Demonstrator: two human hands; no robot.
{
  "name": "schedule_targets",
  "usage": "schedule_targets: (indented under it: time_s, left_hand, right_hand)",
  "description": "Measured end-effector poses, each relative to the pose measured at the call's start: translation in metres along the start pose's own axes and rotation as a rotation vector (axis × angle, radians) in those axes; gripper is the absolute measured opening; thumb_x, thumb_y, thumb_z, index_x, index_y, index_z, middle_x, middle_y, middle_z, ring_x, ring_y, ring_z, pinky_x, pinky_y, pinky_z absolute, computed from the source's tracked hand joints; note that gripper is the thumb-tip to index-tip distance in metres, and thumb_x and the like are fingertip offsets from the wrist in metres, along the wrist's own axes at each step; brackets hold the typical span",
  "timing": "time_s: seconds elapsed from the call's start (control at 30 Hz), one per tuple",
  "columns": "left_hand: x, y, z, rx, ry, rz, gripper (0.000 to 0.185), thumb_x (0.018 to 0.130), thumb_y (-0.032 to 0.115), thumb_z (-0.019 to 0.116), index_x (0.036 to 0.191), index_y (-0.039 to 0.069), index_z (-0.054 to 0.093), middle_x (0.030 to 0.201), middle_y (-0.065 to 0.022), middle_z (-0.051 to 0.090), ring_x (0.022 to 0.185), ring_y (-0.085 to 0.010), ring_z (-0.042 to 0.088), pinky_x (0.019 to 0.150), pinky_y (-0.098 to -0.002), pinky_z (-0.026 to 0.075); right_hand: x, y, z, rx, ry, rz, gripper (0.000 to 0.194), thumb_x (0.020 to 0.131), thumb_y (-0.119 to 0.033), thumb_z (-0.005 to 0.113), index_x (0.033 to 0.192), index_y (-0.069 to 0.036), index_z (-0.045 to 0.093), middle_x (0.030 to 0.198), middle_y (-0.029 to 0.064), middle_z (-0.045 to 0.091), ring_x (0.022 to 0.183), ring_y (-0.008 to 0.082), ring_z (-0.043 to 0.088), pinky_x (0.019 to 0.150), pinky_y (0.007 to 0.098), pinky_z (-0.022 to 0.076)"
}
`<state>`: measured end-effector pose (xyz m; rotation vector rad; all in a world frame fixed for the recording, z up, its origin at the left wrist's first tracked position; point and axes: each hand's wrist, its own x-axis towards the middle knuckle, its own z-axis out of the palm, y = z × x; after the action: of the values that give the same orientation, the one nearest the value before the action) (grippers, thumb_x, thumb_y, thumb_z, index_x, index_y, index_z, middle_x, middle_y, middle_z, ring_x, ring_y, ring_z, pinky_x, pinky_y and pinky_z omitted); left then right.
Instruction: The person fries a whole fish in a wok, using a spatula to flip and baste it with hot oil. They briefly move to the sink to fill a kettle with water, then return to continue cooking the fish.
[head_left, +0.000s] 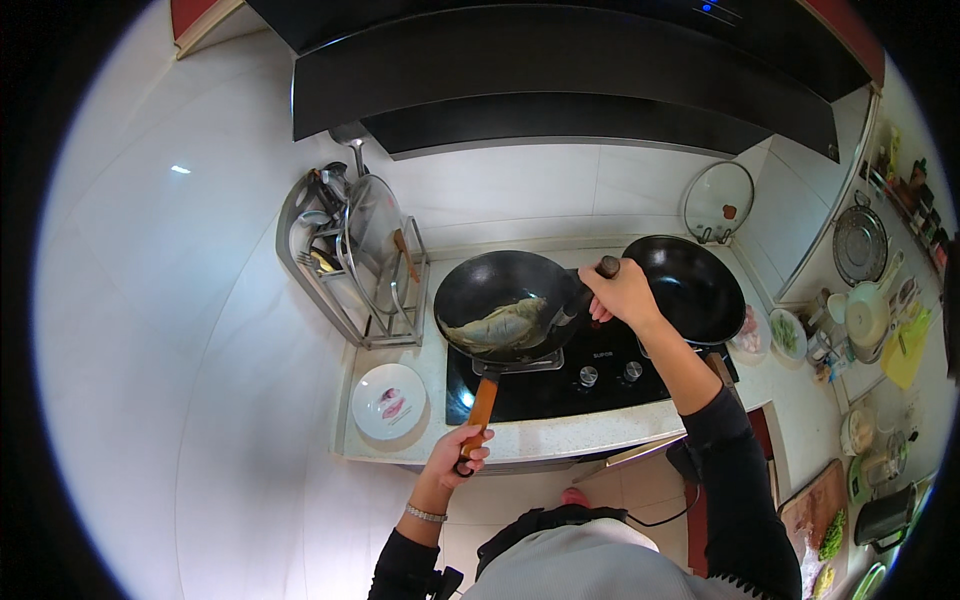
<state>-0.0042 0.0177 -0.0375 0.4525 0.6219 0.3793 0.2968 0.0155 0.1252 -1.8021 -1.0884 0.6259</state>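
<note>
My left hand (450, 456) grips the orange-brown wooden handle (484, 401) of a black wok (491, 274), near its end loop. The wok sits over the left burner of a black glass gas hob (517, 401). Inside it lies a whole fish (499, 328), slit along its side. My right hand (624, 291) is closed around the dark handle of a spatula (577, 304), above the wok's right rim. The spatula's metal end is beside the fish's right end; whether they touch I cannot tell. A second black wok (686, 285) stands on the right burner.
A white plate (375, 405) lies left of the hob, below a metal utensil rack (405, 337). A glass lid (720, 199) leans at the back wall. Bowls of chopped greens (785, 335) and pale pieces (750, 334) stand right. A range hood (562, 60) hangs overhead.
</note>
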Motion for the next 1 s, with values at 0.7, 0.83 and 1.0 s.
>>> schedule_targets:
  time_s: [0.7, 0.83, 1.0]
  left_hand:
    - [-0.001, 0.001, 0.003, 0.046, 0.033, 0.016, 0.018, 0.084, 0.022, 0.049, 0.084, 0.004, 0.047, 0.062, 0.0007, 0.044, 0.045, -0.0052, 0.04, 0.034, -0.0146, 0.031]
    - [-0.001, 0.001, 0.001, 0.022, 0.011, 0.015, 0.017, 0.084, 0.021, 0.05, 0.084, 0.004, 0.047, 0.066, 0.0, 0.045, 0.046, -0.0054, 0.04, 0.034, -0.0148, 0.031]
    - [0.002, -0.001, -0.003, -0.009, -0.012, 0.023, 0.017, 0.084, 0.02, 0.05, 0.085, 0.003, 0.046, 0.075, -0.0013, 0.048, 0.049, -0.0057, 0.041, 0.035, -0.0149, 0.031]
  right_hand:
    - [0.003, -0.009, -0.022, -0.151, 0.033, -0.128, 0.021, 0.071, -0.023, 0.056, 0.07, -0.003, 0.062, 0.048, 0.0074, 0.056, 0.042, 0.0142, 0.057, 0.046, 0.0242, 0.0473]
    - [0.02, 0.002, -0.021, -0.098, 0.003, -0.025, 0.026, 0.072, -0.024, 0.056, 0.068, 0.001, 0.059, 0.048, 0.0106, 0.056, 0.041, 0.0155, 0.056, 0.042, 0.0252, 0.0473]
    - [0.03, 0.026, -0.008, 0.175, 0.004, 0.045, 0.024, 0.074, -0.019, 0.055, 0.07, 0.005, 0.057, 0.05, 0.0125, 0.055, 0.041, 0.0178, 0.056, 0.039, 0.0269, 0.047]
